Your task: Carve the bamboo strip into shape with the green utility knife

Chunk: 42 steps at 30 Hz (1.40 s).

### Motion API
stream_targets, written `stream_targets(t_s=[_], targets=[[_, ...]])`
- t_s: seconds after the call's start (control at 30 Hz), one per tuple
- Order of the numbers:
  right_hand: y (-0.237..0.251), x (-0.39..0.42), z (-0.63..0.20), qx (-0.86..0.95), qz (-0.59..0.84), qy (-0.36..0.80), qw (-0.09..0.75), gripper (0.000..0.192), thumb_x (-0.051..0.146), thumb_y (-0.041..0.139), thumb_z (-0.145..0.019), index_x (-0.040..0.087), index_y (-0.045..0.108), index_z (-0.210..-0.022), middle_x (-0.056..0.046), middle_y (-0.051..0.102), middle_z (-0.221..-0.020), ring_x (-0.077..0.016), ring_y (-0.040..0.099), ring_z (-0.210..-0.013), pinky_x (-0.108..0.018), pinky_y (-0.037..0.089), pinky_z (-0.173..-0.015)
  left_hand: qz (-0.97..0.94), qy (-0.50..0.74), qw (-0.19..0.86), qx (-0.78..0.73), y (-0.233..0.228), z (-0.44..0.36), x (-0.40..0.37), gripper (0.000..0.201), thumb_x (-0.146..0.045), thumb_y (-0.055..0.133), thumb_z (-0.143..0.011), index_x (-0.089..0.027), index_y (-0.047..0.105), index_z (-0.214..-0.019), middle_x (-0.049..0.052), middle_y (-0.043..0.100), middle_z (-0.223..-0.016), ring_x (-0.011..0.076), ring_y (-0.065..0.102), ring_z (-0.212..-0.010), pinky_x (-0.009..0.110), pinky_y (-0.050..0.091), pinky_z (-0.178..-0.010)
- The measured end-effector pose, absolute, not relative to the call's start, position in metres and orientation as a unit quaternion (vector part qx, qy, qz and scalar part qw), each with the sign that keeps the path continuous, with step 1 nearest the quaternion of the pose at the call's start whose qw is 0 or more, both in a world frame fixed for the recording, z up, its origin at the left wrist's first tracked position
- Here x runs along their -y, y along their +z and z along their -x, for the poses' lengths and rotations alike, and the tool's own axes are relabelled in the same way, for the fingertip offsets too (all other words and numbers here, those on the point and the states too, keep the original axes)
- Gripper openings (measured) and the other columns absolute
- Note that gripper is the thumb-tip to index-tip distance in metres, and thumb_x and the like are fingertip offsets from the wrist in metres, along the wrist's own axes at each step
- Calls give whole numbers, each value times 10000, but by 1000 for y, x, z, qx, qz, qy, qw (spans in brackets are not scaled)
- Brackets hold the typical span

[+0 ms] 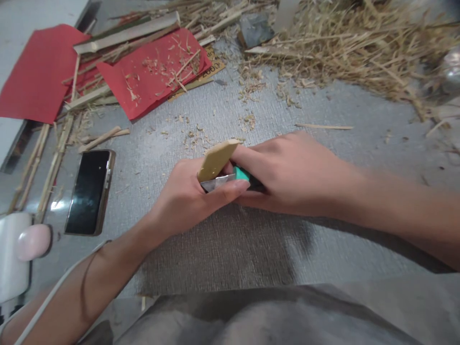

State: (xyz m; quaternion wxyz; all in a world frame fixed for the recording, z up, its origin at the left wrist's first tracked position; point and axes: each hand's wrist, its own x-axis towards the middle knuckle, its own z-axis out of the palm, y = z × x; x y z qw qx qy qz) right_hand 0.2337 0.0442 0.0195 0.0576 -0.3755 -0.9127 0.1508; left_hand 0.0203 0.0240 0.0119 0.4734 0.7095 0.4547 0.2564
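Left hand (187, 194) grips a bamboo piece (216, 158); right hand (287, 175) clamps a knife (230, 179) (green-handled) mid-floor (251, 249).

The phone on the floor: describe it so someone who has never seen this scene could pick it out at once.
Start at the red paper sheets at upper left, then drop down past the loose bamboo strips onto the grey mat. The phone lies there face up, left of the left hand. It is the only dark, glossy slab, screen off, with a brownish metallic edge, among matte straw-coloured scraps.
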Motion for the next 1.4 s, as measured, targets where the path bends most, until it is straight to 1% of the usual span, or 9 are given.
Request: stream_targets(t_s=[0.23, 0.47, 0.6, 0.77, 0.83, 1.07, 1.2, 1.3, 1.4], targets=[[20, -44, -234, 913, 374, 150, 60, 390, 515, 558, -1020, 288, 630, -1329, -36, 785, -890, -209, 595, -633, -341, 175, -605, -715, 259, 467, -451, 12, -21, -24, 310, -371, 736, -962, -205, 566, -763, -57, 508, -648, 100, 455, -613, 244, 381, -565], [16, -43, -237, 918, 364, 136, 85, 403, 512, 491, -1031, 280, 616, -1335, -25, 744, -851, -189, 539, -582, -341, 137, -605, -766, 331, 397, -383, 2, -20, -28, 340, -338, 764, -964, -199, 557, -732, -85, 497, -606, 63, 449, -537, 160, 365, -469], [17, -43, -237, 918, 366, 132, 83, 410, 514, 487, -1022, 279, 629, -1326, -27, 733, -831, -200, 534, -580, -340, 148, -609, -785, 336, 378, -357, 1, -20, -29, 343, -298, 747, -994, -197, 539, -741, -91, 489, -619, 48, 451, -545, 130, 382, -478], [21, -44, -235, 913, 378, 144, 57, 437, 520, 498, -1014, 284, 627, -1357, -35, 757, -874, -226, 604, -654, -326, 233, -639, -792, 330, 371, -356, 3, -20, -29, 335, -304, 734, -1005, -202, 530, -759, -92, 483, -630, 50, 451, -563, 131, 394, -500], [21, -44, -235, 912, 381, 145, 49, 441, 514, 512, -1006, 283, 625, -1364, -38, 767, -889, -229, 619, -675, -321, 244, -651, -791, 330, 368, -360, 4, -20, -29, 330, -313, 738, -1001, -205, 534, -765, -91, 484, -633, 54, 454, -570, 137, 401, -508], [23, -44, -234, 915, 379, 130, 39, 426, 529, 481, -1022, 296, 604, -1357, -38, 790, -899, -229, 613, -638, -329, 162, -601, -791, 327, 364, -366, 3, -20, -28, 328, -326, 739, -1000, -209, 543, -764, -86, 497, -628, 65, 464, -565, 161, 407, -504], [28, -42, -232, 915, 386, 120, 9, 392, 502, 503, -1041, 313, 579, -1376, -39, 804, -937, -263, 649, -666, -325, 164, -570, -783, 329, 380, -368, 3, -20, -27, 336, -312, 744, -997, -206, 538, -754, -89, 489, -627, 58, 457, -567, 150, 402, -509], [28, -42, -232, 919, 381, 104, 12, 388, 520, 510, -1044, 312, 575, -1366, -35, 791, -897, -296, 655, -654, -321, 169, -553, -783, 329, 379, -368, 2, -21, -28, 334, -306, 745, -996, -205, 540, -753, -88, 491, -629, 59, 460, -568, 151, 405, -509], [26, -42, -232, 922, 376, 91, 23, 385, 536, 509, -1044, 316, 577, -1353, -29, 774, -853, -299, 646, -634, -318, 173, -540, -788, 327, 371, -366, 2, -21, -29, 331, -302, 739, -999, -204, 542, -751, -85, 492, -627, 61, 462, -566, 155, 407, -504]])
